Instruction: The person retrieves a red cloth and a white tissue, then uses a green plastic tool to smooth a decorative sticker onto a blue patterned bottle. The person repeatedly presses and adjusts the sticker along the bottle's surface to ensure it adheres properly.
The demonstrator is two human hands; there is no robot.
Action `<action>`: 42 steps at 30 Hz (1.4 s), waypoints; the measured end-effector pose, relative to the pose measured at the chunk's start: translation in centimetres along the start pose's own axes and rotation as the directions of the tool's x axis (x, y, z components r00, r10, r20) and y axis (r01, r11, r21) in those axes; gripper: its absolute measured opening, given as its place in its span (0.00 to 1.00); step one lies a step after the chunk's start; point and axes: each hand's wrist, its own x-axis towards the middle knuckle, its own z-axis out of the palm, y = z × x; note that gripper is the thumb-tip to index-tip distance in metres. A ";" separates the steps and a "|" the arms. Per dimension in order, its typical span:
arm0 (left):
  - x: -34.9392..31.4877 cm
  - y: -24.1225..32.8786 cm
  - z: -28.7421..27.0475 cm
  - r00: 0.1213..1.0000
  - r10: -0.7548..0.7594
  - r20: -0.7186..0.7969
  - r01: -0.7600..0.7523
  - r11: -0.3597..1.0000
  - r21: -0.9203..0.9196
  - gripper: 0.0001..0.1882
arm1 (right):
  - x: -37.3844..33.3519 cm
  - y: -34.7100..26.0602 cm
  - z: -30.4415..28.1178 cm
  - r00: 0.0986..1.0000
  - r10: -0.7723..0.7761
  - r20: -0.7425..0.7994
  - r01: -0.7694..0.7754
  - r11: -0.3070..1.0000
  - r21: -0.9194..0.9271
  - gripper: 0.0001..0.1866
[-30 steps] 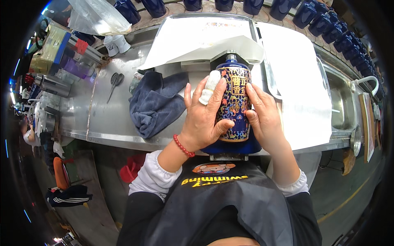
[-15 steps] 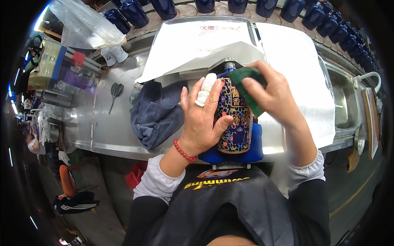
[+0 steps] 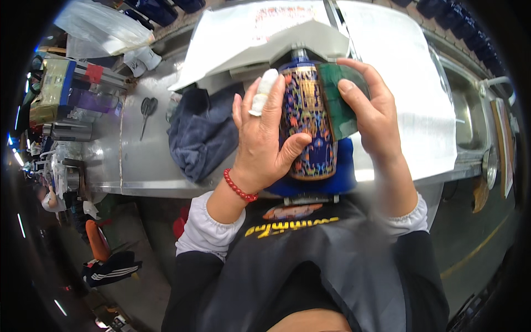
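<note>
A blue bottle (image 3: 310, 149) with a colourful flower pattern and gold trim lies in front of me, its neck pointing away, on a blue pad (image 3: 345, 160). My left hand (image 3: 260, 130) rests along its left side with fingers stretched out and the thumb across its front. A white wrap covers one finger of that hand. Between the thumb and fingers of my right hand (image 3: 373, 108) is a flat green scraper (image 3: 337, 105), its long edge against the bottle's right side. The bottle's underside is hidden.
Left of the bottle lies a bunched dark blue cloth (image 3: 202, 135), with black scissors (image 3: 146, 113) beyond it. White sheets (image 3: 398, 72) cover the metal counter behind and to the right. A sink (image 3: 470, 113) sits far right; dark blue bottles (image 3: 462, 25) line the back.
The green scraper has turned more upright and moved to the bottle's right edge. My left hand stays against the bottle. The whole view has shifted a little.
</note>
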 end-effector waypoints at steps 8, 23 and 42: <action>-4.1 3.2 1.4 0.993 0.067 0.093 -0.087 0.968 0.236 0.56 | -4.5 -1.0 1.1 0.999 -0.011 -0.050 0.005 0.994 -0.111 0.16; -6.5 3.8 3.1 0.988 0.155 -0.011 -0.145 0.947 0.286 0.33 | -6.9 1.7 0.2 0.985 0.157 -0.075 -0.139 0.969 0.203 0.18; -6.5 3.3 2.6 0.994 0.096 0.042 -0.102 0.981 0.165 0.43 | -7.2 0.9 0.2 0.981 0.178 -0.078 -0.163 0.972 0.166 0.17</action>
